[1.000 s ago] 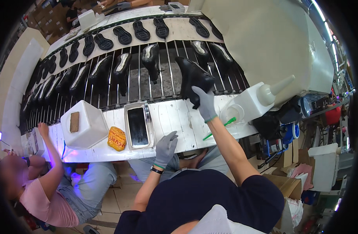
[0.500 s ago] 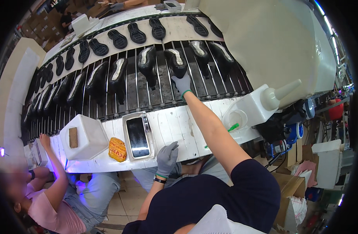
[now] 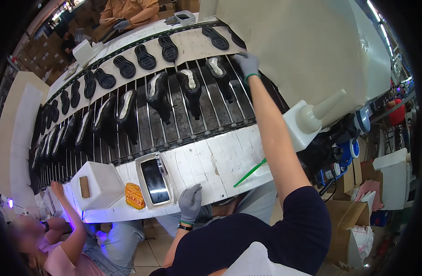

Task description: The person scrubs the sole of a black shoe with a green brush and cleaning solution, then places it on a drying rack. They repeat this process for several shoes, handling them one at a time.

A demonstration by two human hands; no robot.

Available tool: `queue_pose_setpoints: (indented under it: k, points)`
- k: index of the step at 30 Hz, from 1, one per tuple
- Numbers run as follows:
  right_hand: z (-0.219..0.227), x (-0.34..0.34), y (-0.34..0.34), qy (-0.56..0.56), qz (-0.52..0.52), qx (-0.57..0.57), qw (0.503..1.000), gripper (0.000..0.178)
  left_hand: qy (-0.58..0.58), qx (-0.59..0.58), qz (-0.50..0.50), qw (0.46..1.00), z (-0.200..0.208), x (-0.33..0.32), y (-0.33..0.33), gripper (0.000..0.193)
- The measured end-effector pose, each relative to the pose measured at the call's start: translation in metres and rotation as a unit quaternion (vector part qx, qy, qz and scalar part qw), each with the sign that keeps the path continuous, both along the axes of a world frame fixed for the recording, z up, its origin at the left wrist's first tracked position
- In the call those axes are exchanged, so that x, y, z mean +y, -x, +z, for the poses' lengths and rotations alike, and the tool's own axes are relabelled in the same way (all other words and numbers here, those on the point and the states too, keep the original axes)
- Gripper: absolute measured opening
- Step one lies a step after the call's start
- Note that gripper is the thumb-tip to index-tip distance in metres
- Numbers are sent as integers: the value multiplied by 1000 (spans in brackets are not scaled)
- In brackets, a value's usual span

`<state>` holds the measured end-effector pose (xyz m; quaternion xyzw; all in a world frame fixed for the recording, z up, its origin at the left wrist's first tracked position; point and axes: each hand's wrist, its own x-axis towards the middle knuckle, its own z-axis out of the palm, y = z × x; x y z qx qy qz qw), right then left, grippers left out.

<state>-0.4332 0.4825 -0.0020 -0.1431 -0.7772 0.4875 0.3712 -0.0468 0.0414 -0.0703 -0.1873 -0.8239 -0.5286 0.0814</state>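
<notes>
My right hand (image 3: 247, 63), in a grey glove with a green cuff, reaches over the far right shoe of the row, beside the cream hood. Its fingers are blurred, and whether they grip that shoe does not show. Black shoe uppers lie bottom up on the conveyor's metal rods, each with a whitish strip; the closest ones are a shoe (image 3: 218, 69) and another shoe (image 3: 190, 85). My left hand (image 3: 190, 204), also gloved, rests at the front edge of the white table (image 3: 206, 161), fingers loosely extended, holding nothing.
Black soles (image 3: 168, 48) line the belt behind the shoes. On the table stand a white tray (image 3: 139, 172) with a dark-screened device, a yellow-orange lump (image 3: 134, 196), a white block-shaped container (image 3: 103, 181) and a green stick (image 3: 250, 172). A co-worker (image 3: 73, 248) sits at left; another person (image 3: 128, 14) is opposite.
My right hand has left one shoe and moved far and right to the row's end. The view has shifted, so the table scene sits further left and lower. My left hand stays near the edge.
</notes>
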Motion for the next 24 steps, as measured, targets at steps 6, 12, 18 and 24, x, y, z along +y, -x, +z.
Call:
queue_pose_setpoints:
  k: [6,12,18,24]
  points:
    - [-34,33,-13,-137,-54,-411,900,84,56,12,51,997,1,-8,-13,20]
    - [-46,2,-17,-118,-58,-434,891,74,82,33,62,994,-1,-10,-14,21]
    - [-5,-17,-37,-152,-64,-444,880,73,86,47,60,993,0,-6,-11,19]
    - [10,-25,-60,-201,-114,-404,885,65,79,73,53,993,1,-5,-12,18]
